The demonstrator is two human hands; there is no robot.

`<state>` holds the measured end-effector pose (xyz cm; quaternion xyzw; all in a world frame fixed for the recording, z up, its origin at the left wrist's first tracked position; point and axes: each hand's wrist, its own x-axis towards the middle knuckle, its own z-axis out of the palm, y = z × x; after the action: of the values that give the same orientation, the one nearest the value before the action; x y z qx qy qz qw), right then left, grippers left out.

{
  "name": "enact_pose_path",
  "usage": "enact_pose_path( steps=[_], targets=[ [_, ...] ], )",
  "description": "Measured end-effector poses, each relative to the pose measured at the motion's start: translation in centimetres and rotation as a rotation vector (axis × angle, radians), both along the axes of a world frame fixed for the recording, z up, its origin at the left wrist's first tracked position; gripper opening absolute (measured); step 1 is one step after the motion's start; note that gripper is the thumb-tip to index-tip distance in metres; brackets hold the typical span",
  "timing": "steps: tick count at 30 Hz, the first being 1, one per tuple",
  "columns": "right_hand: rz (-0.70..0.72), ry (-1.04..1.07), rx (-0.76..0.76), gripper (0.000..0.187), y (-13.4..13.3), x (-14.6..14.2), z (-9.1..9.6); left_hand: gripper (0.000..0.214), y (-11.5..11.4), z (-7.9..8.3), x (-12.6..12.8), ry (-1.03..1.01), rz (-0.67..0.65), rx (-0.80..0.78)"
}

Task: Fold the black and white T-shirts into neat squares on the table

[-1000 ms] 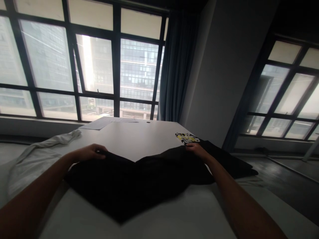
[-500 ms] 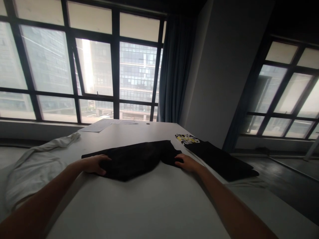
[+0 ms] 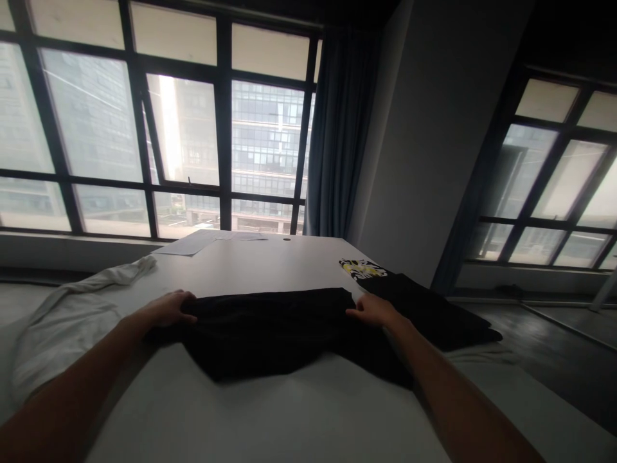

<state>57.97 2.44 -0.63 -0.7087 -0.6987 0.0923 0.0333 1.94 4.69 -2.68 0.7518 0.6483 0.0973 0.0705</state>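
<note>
A black garment point(image 3: 270, 331) lies folded across the middle of the white table point(image 3: 270, 411). My left hand point(image 3: 166, 308) grips its left end with the fingers curled over the cloth. My right hand point(image 3: 373, 310) pinches its right end near the top edge. Both arms reach forward from the bottom corners of the view.
A second black garment point(image 3: 429, 308) with a yellow and white print point(image 3: 361, 269) lies at the table's right edge. A white cloth point(image 3: 72, 315) is bunched at the left. Sheets of paper point(image 3: 202, 239) rest at the far end under the large windows. A dark curtain point(image 3: 337, 128) hangs behind.
Both hands carried the black garment's near part forward over its far part, then drew it back toward me; it now lies wider and flatter than half a second ago.
</note>
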Motion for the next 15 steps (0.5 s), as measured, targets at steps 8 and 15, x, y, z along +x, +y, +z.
enact_pose_path(
  steps=[8, 15],
  targets=[
    [0.232, 0.092, 0.150, 0.048, 1.4, -0.2, -3.1, 0.076, 0.1, -0.3, -0.4, -0.052, -0.019, -0.020],
    [0.169, 0.063, 0.015, 0.050, 0.2, 0.5, 0.0, 0.046, -1.7, 1.9, -2.2, -0.360, -0.161, -0.423]
  ],
)
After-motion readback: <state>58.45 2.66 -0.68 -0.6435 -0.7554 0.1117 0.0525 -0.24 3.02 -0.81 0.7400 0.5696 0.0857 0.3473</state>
